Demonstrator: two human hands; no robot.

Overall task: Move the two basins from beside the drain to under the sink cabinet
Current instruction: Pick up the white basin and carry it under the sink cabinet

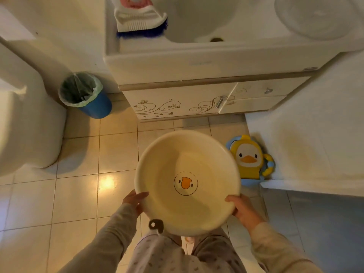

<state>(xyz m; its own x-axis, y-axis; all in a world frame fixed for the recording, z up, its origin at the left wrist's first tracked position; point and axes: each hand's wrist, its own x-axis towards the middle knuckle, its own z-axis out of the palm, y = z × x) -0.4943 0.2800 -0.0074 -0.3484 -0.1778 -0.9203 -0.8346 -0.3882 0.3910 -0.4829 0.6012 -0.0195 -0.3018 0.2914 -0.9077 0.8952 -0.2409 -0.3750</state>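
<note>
Nearest, at six o'clock, the person's patterned trousers (177,257) fill the bottom edge, with both sleeved arms reaching forward. The left hand (135,200) clamps the near-left rim of a cream basin (187,182), fingers curled over the edge at about eight o'clock of the bowl. The right hand (243,209) grips the near-right rim at about four o'clock, thumb on top of the edge. The basin is held level above the tiled floor (78,174), clear of it, and shows a round duck face print (185,183) on its bottom. A small hanging tab (156,225) sticks out from its near rim.

At three o'clock of the basin, a yellow duck-shaped child seat (249,158) leans against a white bathtub wall (305,144). Farther on at twelve o'clock stands the sink cabinet (177,103), its doors closed and decorated with swirls. At ten o'clock a blue waste bin (86,95) with a liner sits beside the cabinet, and a toilet (21,119) lies at nine o'clock. On top, the sink (197,18) holds a brush (140,20) on its left edge, and a clear second basin (317,15) rests at one o'clock.
</note>
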